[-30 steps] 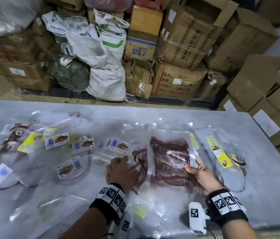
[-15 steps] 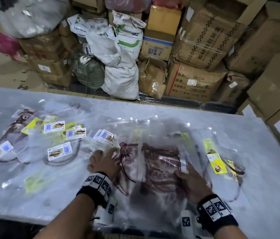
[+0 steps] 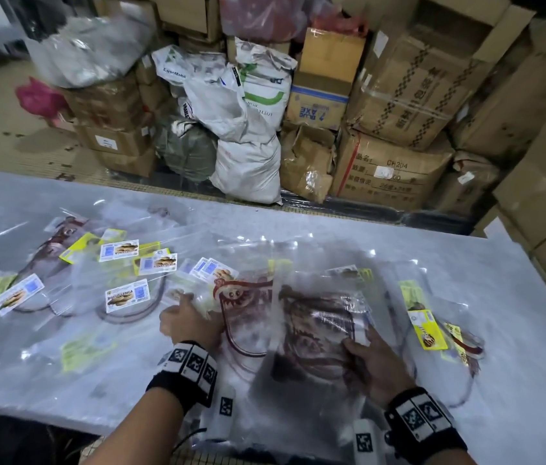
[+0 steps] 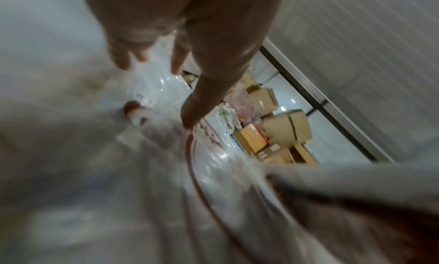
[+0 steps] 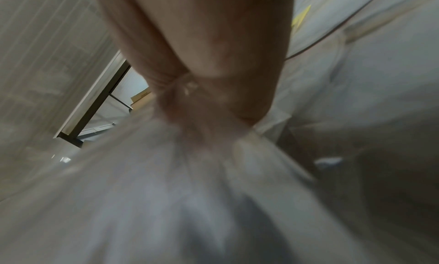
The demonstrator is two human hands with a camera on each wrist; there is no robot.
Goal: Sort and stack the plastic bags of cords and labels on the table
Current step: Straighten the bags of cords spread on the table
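A clear plastic bag of dark red cord (image 3: 315,327) is held at its near right edge by the right hand (image 3: 377,362); in the right wrist view the film is seen gathered and pinched between thumb and fingers (image 5: 166,91). The bag is raised off the bench (image 3: 516,330) at its near side and is blurred. The left hand (image 3: 191,322) is laid on the neighbouring bags with its fingers (image 4: 190,114) extended and relaxed; nothing is gripped by it. A second red cord bag (image 3: 244,317) lies between the two hands, partly under the held bag.

The remaining bags are spread along the bench: labelled bags (image 3: 127,295) to the left, overlapping one another, and yellow-label bags (image 3: 427,327) to the right, just beside the held bag.

The following risks are judged from this arrangement:

- The film is slippery, and a pinch at one edge may be lost if the bag is swung quickly, so that the cord slides to one end and the bag drops.
- Overlapping bags may cling to the held bag and be dragged along, so that the groups are disturbed.
- The near edge of several bags overhangs the bench; they may be pulled off by a wrist or forearm.
- Glare and stacked transparent layers hide some labels, so a bag may be placed on the wrong pile.

Whether any sorted stack is yet formed cannot be told.
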